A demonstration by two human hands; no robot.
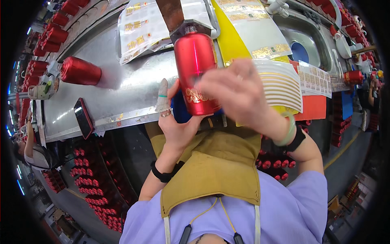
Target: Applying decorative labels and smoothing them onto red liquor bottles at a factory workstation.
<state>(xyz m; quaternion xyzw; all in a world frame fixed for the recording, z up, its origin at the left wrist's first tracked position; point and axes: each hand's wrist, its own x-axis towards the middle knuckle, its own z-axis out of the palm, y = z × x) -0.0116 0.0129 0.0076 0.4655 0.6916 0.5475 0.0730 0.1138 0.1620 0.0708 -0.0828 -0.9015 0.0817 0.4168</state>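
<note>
Red metallic bottle point(190, 55) sits at upper centre of frame, base held in left grip point(178, 128), while blurred right grip point(233, 89) overlaps it near the gold decal point(194, 96), open or closed, cannot tell.

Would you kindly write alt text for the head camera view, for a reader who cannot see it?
A person's left hand touches the base of a shiny red bottle with gold decoration, while the blurred right hand is over its side. Around them, a metal bench holds a phone, another red bottle and gold-printed sheets.
</note>
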